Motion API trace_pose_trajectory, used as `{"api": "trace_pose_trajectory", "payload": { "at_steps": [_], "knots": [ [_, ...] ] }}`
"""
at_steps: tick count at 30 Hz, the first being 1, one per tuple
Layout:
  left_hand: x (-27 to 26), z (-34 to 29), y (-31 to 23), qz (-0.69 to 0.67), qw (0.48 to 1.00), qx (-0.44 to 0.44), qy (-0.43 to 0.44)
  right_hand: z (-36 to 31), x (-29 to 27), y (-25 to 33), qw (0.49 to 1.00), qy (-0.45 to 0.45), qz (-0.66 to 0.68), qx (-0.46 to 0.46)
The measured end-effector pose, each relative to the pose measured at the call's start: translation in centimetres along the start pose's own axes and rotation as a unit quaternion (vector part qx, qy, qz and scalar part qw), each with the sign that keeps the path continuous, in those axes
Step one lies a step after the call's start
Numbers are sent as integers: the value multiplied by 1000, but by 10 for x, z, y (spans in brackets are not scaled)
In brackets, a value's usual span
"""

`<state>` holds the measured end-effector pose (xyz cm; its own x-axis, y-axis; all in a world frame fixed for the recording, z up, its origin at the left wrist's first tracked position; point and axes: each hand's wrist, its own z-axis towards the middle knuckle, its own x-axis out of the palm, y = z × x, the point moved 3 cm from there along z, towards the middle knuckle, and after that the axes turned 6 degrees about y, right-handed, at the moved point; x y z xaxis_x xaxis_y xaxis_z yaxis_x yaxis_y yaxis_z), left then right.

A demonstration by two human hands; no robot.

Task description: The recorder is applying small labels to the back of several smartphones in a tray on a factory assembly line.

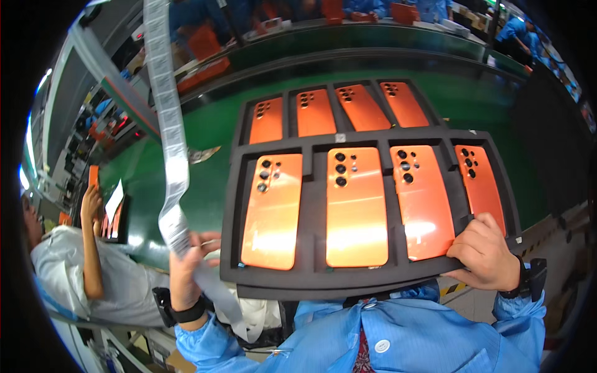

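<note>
Our left fingers: curled beside label strip, grip unclear | our right fingers: closed on black tray's near-right edge | eight orange phones: in tray slots before us

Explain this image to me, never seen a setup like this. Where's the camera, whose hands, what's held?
There is no robot here: a person works bare-handed. The single picture comes from a wide fisheye camera on that person's head, looking down, so straight edges bend toward the rim. The blue sleeves at the bottom are the wearer's own.

In front is a dark tray over a green surface. It holds eight orange phones, backs up, in two rows of four.

The left hand holds a long pale strip, though blur hides the exact grip. The right hand has its grip on the tray's near right edge.

The hand at far left is a co-worker's.
</note>
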<state>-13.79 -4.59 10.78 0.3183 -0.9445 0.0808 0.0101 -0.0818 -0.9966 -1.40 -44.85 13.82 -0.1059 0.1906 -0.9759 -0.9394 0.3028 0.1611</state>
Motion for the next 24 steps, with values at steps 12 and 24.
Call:
{"api": "trace_pose_trajectory", "payload": {
  "at_steps": [12, 24],
  "knots": [
    [35, -51, 5, 135, 986, 49, -86, -8, 7, 8, 997, -63, 1, -49],
    [-17, -62, 49, -82, 995, 31, -45, -103, -4, -57, 821, -459, 223, 255]
  ]
}}
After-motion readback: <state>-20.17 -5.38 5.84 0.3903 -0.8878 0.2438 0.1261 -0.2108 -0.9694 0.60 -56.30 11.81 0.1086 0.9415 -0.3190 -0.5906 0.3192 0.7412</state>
